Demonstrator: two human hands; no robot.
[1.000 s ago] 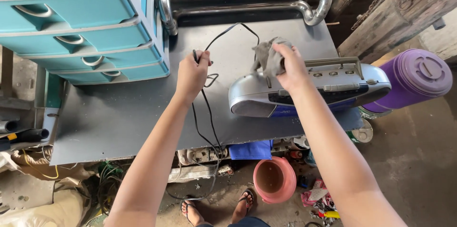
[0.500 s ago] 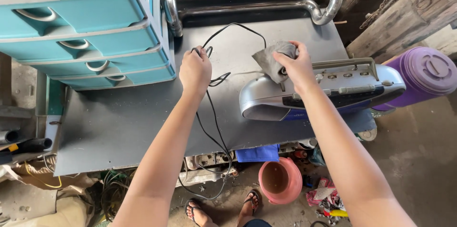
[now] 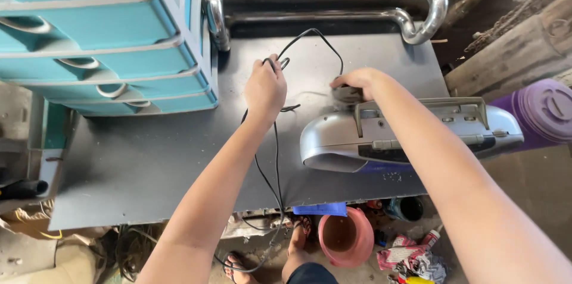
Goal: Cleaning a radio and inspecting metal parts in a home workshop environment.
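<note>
1. A dark blue strip [image 3: 381, 168] runs along the front of the silver radio [image 3: 411, 141], which sits near the right edge of the grey table [image 3: 149, 159]. It looks like a label, too hidden to tell more.
2. A crumpled packet [image 3: 400, 255] in red and white lies on the floor below the front right corner of the table, beside a pink pot [image 3: 344, 236].
3. No signs or screens show.

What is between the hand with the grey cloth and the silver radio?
Nothing visible. The right hand presses the grey cloth right at the back edge of the silver radio. The left hand holds the black cord aside.
</note>
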